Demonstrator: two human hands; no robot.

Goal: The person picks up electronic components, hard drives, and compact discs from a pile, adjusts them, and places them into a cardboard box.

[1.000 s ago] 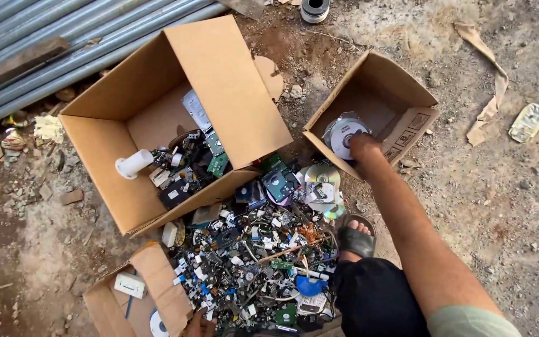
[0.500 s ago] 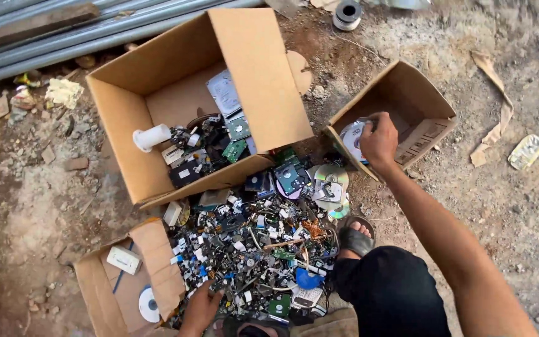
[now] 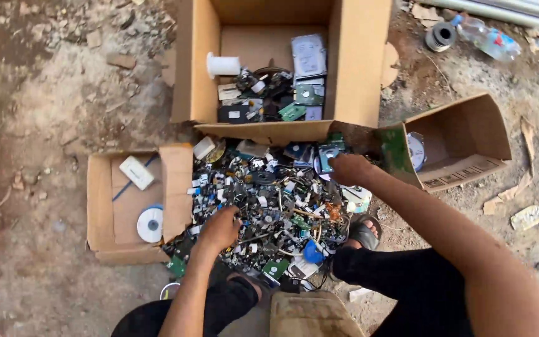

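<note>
A heap of electronic scrap (image 3: 269,206) lies on the dirt between my legs: small circuit boards, wires, connectors and discs. My left hand (image 3: 219,228) rests on the heap's near left side with its fingers curled down into the pieces. My right hand (image 3: 348,168) is at the heap's far right edge, knuckles up, beside a small blue-green drive part (image 3: 329,153). Its fingers are hidden, so I cannot tell whether either hand holds anything.
A large open cardboard box (image 3: 357,68) behind the heap holds drives, boards and a white spool. A small box (image 3: 101,200) on the left holds a disc and a white device. Another small box (image 3: 469,134) on the right holds a disc. A plastic bottle (image 3: 486,37) lies at the far right.
My right hand has come out of the right box and back to the heap's far edge. My left hand has moved up onto the heap. The view has shifted over the boxes.
</note>
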